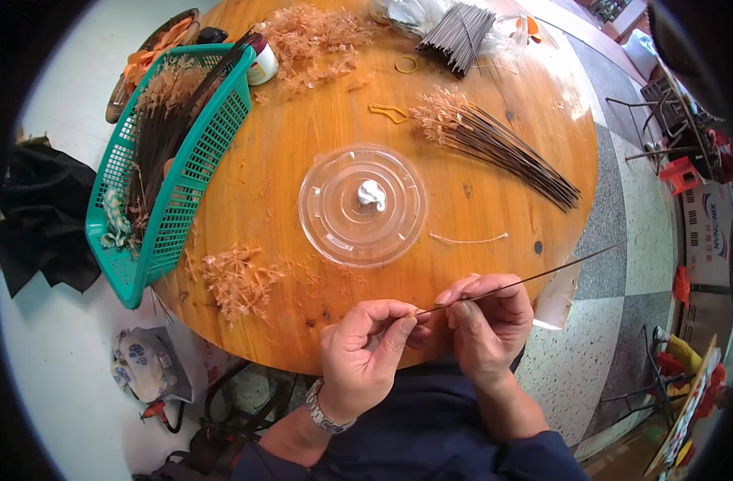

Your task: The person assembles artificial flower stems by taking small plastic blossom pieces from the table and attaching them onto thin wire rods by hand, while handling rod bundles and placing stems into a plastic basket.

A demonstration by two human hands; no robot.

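Observation:
A thin dark stem (543, 274) runs from between my hands up to the right. My left hand (368, 345) pinches its near end between thumb and fingers. My right hand (487, 325) grips the stem a little further along. Beyond my hands sits a clear round plastic lid (326, 232) with a white blob (371, 195) on it. A thin pale strand (468, 239) lies right of the lid. Further right rests a bundle of dark stems (527, 164) with peach-coloured sprigs (440, 116) at one end.
On the left, a green basket (192, 160) holds dark stems. Loose peach sprigs (240, 282) lie near the wooden table's (286, 337) front left; more (314, 40) lie at the back. A white bottle (262, 66), yellow bands (389, 112) and grey sticks (458, 36) are also at the back.

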